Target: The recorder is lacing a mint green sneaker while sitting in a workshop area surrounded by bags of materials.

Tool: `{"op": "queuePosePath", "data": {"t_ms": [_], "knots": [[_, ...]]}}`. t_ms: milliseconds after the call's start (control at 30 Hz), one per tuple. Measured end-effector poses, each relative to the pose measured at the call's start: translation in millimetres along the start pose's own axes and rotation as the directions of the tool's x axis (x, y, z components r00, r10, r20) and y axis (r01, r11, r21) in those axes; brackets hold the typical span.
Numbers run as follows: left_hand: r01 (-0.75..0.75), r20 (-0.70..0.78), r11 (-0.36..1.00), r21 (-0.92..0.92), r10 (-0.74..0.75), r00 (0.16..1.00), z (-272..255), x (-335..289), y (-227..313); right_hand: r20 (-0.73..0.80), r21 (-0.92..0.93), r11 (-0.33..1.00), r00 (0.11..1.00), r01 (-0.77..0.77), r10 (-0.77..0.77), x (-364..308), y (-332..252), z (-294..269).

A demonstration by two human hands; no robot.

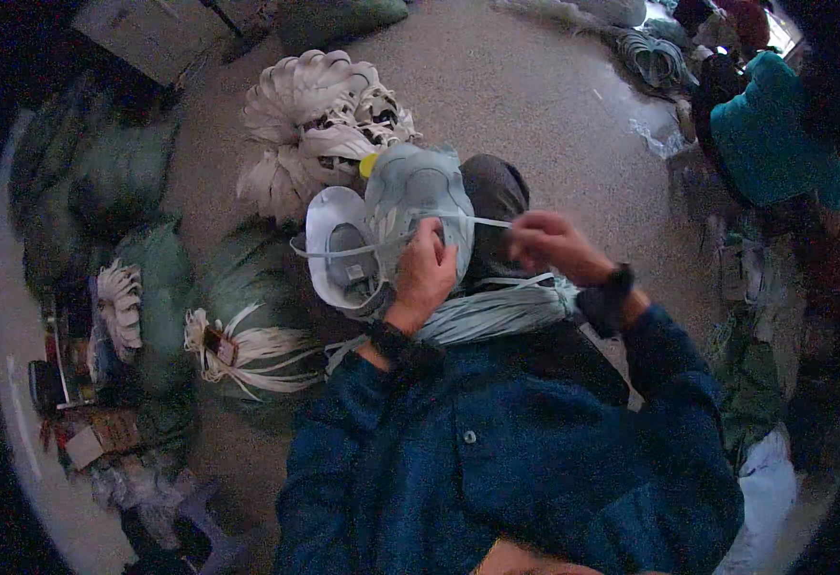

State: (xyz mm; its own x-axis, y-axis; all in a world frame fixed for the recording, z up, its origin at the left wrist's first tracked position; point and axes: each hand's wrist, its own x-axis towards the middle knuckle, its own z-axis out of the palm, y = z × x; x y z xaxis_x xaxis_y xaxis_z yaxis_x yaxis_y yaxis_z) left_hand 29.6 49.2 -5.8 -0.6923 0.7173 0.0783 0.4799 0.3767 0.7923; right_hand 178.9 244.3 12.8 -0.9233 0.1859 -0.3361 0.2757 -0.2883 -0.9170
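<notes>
A pale grey shoe upper (418, 182) lies over my lap, toe pointing away from me. My left hand (429, 268) is closed at its lacing area, thumb and fingers pinching the upper. To the right, my right hand (559, 246), slightly blurred, grips the end of a flat white shoelace (485, 222) stretched taut from the upper. Another stretch of lace (329, 253) loops out to the left. Beside the grey upper rests a second upper (332, 216), its white inside and grey lining facing up. A bundle of pale laces (497, 311) lies across my lap.
Beyond my knees, stacked off-white uppers (310, 120) sit on the speckled floor. Dark green sacks (94, 182) line the left, one bearing a tied bunch of cream laces (248, 345). A person in a teal top (774, 125) is at the far right, near more uppers (655, 59).
</notes>
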Motion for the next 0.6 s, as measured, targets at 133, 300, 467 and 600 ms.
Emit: {"op": "queuePosePath", "data": {"t_ms": [133,300,467,600], "knots": [[-0.054,-0.023,0.998,-0.021,0.054,0.998,1.8,0.8,-4.2,-0.008,-0.302,0.946,0.991,0.122,-0.130,42.1,10.0,39.6],[-0.081,-0.050,0.997,-0.006,0.080,0.996,4.9,-1.1,-9.3,-0.023,-0.486,0.846,0.965,0.217,-0.261,69.1,17.7,41.2],[-0.088,-0.043,0.996,-0.005,0.087,0.995,4.6,-3.2,-7.4,0.090,-0.525,0.801,0.954,0.289,-0.285,81.5,26.5,27.4],[-0.068,-0.021,0.998,-0.003,0.068,0.997,4.6,-5.1,-10.5,0.193,-0.669,0.639,0.919,0.379,-0.344,83.8,7.2,27.5]]}}
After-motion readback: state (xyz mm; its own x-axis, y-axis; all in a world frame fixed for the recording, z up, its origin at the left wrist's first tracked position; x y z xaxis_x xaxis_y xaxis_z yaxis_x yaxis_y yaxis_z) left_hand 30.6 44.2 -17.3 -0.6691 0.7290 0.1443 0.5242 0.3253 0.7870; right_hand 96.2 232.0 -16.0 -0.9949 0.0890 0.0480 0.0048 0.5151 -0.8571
